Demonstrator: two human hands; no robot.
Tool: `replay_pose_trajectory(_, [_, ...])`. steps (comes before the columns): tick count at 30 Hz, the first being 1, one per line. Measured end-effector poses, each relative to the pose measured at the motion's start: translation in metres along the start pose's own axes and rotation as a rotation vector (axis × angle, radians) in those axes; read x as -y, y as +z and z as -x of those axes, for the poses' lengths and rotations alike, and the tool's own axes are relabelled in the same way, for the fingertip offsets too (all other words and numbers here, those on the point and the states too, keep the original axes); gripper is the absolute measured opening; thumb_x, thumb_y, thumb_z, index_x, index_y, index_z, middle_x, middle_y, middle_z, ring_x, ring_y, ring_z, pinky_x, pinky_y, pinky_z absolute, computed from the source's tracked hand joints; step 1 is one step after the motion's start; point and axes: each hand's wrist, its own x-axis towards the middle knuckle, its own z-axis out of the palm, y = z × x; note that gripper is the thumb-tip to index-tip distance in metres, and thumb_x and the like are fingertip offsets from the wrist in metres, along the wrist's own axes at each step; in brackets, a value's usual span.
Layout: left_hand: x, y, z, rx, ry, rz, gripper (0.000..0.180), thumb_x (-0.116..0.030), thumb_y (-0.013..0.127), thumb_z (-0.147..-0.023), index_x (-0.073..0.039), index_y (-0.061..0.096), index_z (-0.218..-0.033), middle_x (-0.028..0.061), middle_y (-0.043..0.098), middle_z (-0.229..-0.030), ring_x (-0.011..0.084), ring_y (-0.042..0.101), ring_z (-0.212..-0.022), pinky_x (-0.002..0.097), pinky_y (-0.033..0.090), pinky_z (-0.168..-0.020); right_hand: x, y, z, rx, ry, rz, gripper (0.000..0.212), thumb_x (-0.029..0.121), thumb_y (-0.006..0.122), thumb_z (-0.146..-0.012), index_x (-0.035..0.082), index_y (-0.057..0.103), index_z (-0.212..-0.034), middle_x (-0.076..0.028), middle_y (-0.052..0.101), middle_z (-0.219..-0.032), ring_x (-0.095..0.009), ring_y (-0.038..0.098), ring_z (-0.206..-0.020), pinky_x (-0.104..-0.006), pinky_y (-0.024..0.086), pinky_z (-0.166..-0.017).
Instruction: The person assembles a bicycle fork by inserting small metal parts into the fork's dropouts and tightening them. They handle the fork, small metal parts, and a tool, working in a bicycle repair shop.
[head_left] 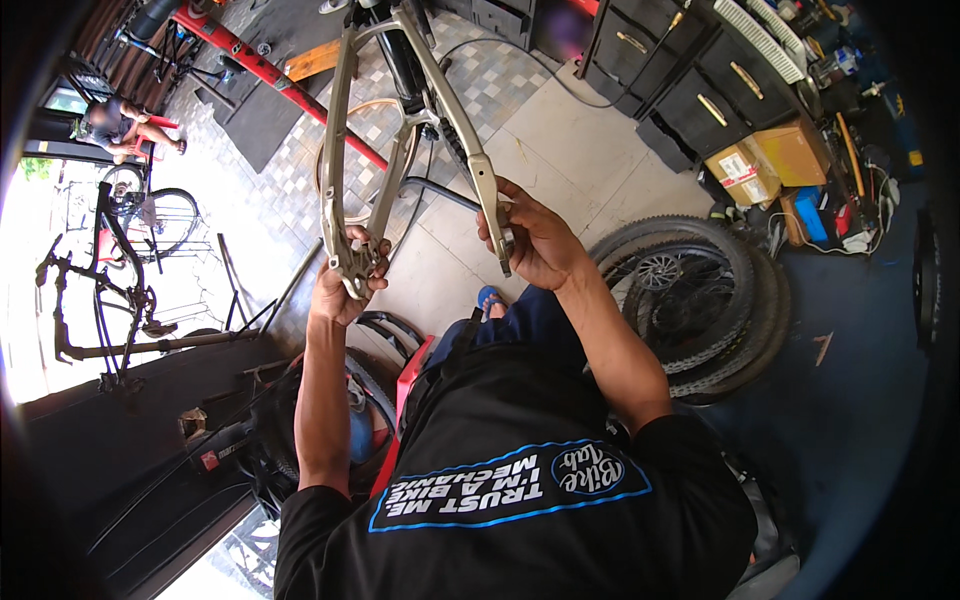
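A beige bicycle frame stretches away from me, its rear end toward my body. My left hand is closed round the left rear dropout, where the two stays meet. The fingers of my right hand wrap the end of the right stay, near a small dark fitting at its tip. Between the stays runs a thick black tube. The far part of the frame is cut off at the top edge.
Several bicycle tyres and wheels lie stacked at my right. Black drawers and cardboard boxes stand far right. A red tube slants behind the frame. Bicycles and a seated person are at the far left.
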Motion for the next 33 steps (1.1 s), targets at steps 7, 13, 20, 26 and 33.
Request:
replay_pose_trajectory(7, [0.001, 0.022, 0.012, -0.106, 0.048, 0.006, 0.039, -0.022, 0.072, -0.097, -0.013, 0.052, -0.129, 0.0258, 0.057, -0.123, 0.0236, 0.066, -0.092, 0.0284, 0.068, -0.077, -0.014, 0.008, 0.001, -0.004, -0.044, -0.216, 0.044, -0.001, 0.053, -0.101, 0.006, 0.043, -0.143, -0.019, 0.071, -0.102, -0.026, 0.075, -0.082, -0.0314, 0.064, -0.068])
replay_pose_trajectory(13, [-0.006, 0.037, 0.024, -0.318, 0.04, -0.019, 0.032, -0.02, 0.072, -0.097, -0.011, 0.057, -0.123, 0.0341, 0.06, -0.129, 0.0302, 0.071, -0.099, 0.0325, 0.067, -0.081, -0.017, 0.013, 0.003, -0.066, -0.025, -0.328, 0.044, -0.003, 0.053, -0.101, 0.009, 0.041, -0.142, -0.016, 0.069, -0.11, -0.024, 0.074, -0.09, -0.032, 0.064, -0.073])
replay_pose_trajectory(20, [-0.002, 0.058, 0.028, -0.493, 0.107, -0.024, 0.019, -0.006, 0.065, -0.098, -0.005, 0.058, -0.116, 0.0347, 0.06, -0.129, 0.0385, 0.072, -0.105, 0.0364, 0.068, -0.084, -0.011, 0.012, 0.004, -0.122, 0.06, -0.267, 0.055, 0.004, 0.062, -0.1, 0.008, 0.033, -0.147, -0.014, 0.068, -0.11, -0.022, 0.073, -0.09, -0.0304, 0.062, -0.071])
replay_pose_trajectory(26, [0.021, 0.07, 0.04, -0.757, 0.315, -0.219, 0.026, -0.004, 0.065, -0.099, 0.003, 0.056, -0.122, 0.022, 0.066, -0.117, 0.0423, 0.069, -0.112, 0.0421, 0.066, -0.09, -0.008, 0.007, 0.003, -0.092, 0.123, -0.28, 0.061, 0.005, 0.063, -0.101, 0.009, 0.027, -0.15, -0.02, 0.069, -0.108, -0.025, 0.074, -0.088, -0.0338, 0.065, -0.076])
replay_pose_trajectory(33, [0.026, 0.108, 0.027, -0.909, 0.388, -0.324, 0.035, -0.01, 0.065, -0.1, 0.01, 0.054, -0.125, 0.0248, 0.068, -0.116, 0.043, 0.073, -0.1, 0.0383, 0.067, -0.084, -0.004, 0.01, 0.006, -0.086, 0.13, -0.298, 0.065, 0.005, 0.064, -0.101, 0.01, 0.025, -0.152, -0.018, 0.069, -0.107, -0.026, 0.074, -0.09, -0.0349, 0.065, -0.078])
